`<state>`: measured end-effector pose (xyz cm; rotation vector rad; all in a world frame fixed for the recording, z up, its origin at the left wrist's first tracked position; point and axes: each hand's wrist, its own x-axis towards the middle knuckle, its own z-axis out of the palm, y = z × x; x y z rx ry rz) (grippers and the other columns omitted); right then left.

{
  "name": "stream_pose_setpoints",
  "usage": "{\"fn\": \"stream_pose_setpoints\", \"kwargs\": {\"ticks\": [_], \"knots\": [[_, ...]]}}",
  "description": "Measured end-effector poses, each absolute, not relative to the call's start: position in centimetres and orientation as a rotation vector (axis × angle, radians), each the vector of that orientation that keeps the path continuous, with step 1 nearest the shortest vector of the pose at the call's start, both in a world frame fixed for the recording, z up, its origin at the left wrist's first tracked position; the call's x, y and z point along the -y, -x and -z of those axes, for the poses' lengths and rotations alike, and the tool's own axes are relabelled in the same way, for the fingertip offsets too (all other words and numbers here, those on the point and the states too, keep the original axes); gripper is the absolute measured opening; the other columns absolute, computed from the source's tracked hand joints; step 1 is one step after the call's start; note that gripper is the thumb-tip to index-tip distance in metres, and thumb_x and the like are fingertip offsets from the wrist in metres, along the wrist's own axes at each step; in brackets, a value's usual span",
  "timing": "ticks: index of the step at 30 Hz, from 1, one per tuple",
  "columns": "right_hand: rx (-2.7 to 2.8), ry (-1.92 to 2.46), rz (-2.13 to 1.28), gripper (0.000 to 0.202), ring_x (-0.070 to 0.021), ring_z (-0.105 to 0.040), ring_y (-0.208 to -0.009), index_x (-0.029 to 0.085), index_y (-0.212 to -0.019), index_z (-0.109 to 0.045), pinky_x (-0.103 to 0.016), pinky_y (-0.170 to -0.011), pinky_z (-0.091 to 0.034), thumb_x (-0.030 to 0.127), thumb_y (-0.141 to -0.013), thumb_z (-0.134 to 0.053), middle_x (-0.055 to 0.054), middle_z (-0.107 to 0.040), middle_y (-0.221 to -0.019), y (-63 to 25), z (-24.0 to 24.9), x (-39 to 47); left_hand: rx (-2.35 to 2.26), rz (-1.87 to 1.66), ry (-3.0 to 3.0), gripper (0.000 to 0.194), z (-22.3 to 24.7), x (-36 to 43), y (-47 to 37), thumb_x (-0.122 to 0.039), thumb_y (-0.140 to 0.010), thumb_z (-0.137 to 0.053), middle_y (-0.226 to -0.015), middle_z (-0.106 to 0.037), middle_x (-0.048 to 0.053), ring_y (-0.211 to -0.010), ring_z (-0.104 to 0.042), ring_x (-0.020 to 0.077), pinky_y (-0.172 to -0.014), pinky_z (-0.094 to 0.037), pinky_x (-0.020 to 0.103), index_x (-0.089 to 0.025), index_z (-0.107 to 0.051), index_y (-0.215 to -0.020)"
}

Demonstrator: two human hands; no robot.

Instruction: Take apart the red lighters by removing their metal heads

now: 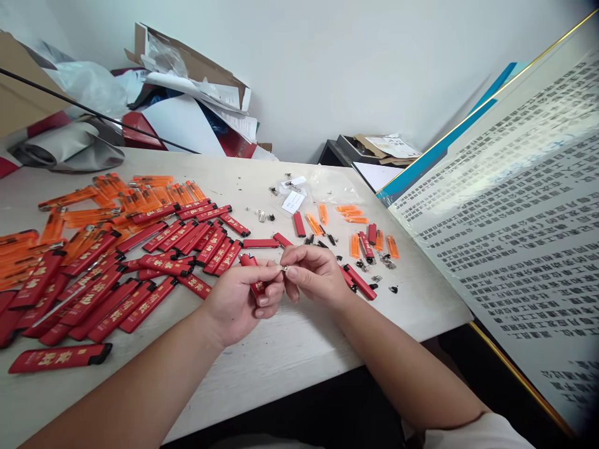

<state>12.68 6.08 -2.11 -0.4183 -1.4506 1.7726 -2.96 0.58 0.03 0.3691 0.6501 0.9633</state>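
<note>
The person's left hand (246, 299) is curled around a red lighter (255, 280), near the middle of the table (299, 355). The right hand (318, 274) has its thumb and finger pinched together on a tiny shiny bit (285, 268). The left thumb is right up against that bit too.

On the left lies a big heap of red lighters (105, 299) with gold writing. Orange lighters (145, 198) lie behind them, and some are under them. On the right are loose orange pieces (355, 219), a few red pieces (362, 284) and little black and silver parts (375, 279). Farther back is a white paper slip (294, 201) by a clear bag (334, 185).

A cardboard box (201, 72) sits in a mess of papers at the back. A big board (505, 218) covered in writing leans in on the right and blocks what is behind it.

Fingers hide much of the held lighter. The shiny bit is too small to make out well. The right hand covers part of the table behind it. The heap is cut off on the left, and the board on the right. Bright shine makes some writing hard to read.
</note>
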Motion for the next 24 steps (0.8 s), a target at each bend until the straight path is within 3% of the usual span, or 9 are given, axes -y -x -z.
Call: {"fn": "stream_pose_setpoints", "kwargs": {"ticks": [10,14,19,24], "knots": [[1.595,0.340,-1.541,0.004,-0.0049,-0.058,-0.047,0.014,-0.085,-0.064,-0.017,-0.042,-0.047,0.018,-0.085,-0.066,0.000,-0.062,-0.073,-12.59,1.48,-5.88,-0.670,-0.940,-0.328,0.018,-0.36,-0.50,2.93,-0.018,-0.080,-0.056,-0.050,-0.041,-0.003,-0.042,-0.030,0.0044,-0.037,-0.023,0.016,-0.011,-0.055,-0.063],[1.613,0.393,-1.486,0.010,-0.0042,-0.056,-0.046,0.014,-0.080,-0.062,-0.017,-0.042,-0.045,0.021,-0.087,-0.064,0.000,-0.062,-0.073,-12.56,1.36,-5.73,-0.675,-0.930,-0.341,0.024,-0.16,-0.46,3.00,-0.024,-0.083,-0.057,-0.051,-0.043,-0.002,-0.042,-0.033,0.0046,-0.037,-0.024,0.016,-0.011,-0.057,-0.064],[1.558,0.417,-1.593,0.015,-0.0044,-0.055,-0.045,0.014,-0.079,-0.060,-0.017,-0.042,-0.044,0.026,-0.087,-0.065,0.000,-0.064,-0.072,-12.62,1.78,-5.86,-0.659,-0.933,-0.335,0.022,-0.12,-0.48,3.01,-0.024,-0.082,-0.059,-0.052,-0.044,-0.002,-0.042,-0.034,0.0045,-0.037,-0.025,0.015,-0.011,-0.059,-0.064],[1.446,0.352,-1.780,0.011,-0.0049,-0.056,-0.045,0.013,-0.081,-0.062,-0.017,-0.041,-0.043,0.021,-0.087,-0.065,-0.001,-0.066,-0.074,-12.70,2.16,-5.99,-0.621,-0.898,-0.327,0.022,-0.15,-0.44,3.11,-0.024,-0.080,-0.061,-0.052,-0.045,-0.002,-0.042,-0.034,0.0042,-0.036,-0.024,0.015,-0.010,-0.059,-0.063]]}}
